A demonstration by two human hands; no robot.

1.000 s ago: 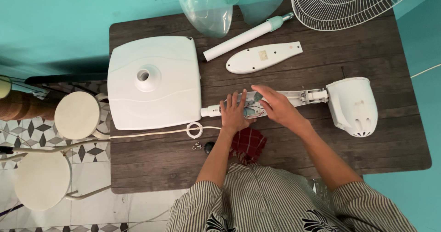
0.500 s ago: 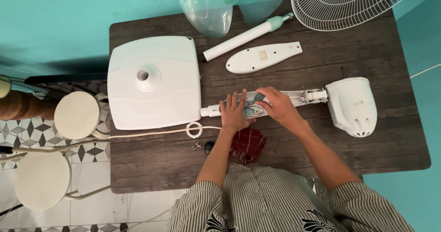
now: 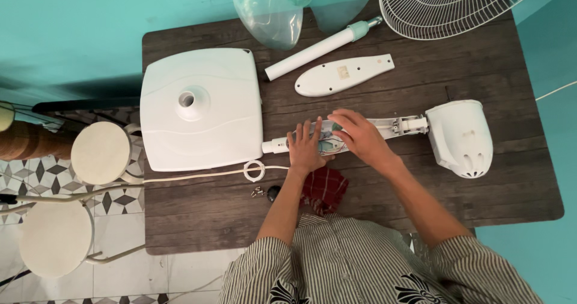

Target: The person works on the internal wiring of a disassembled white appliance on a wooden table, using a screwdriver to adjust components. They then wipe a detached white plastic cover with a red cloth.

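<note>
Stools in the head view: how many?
2. One round cream stool left of the table, beside the white base; another stool below it, nearer the camera. None seem hidden.

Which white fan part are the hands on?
The opened neck section joined to the motor housing, under both hands; the square base and loose cover lie untouched.

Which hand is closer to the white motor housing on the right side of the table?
Right. The right hand lies nearer the motor housing; the left hand sits farther along the open fan neck.
</note>
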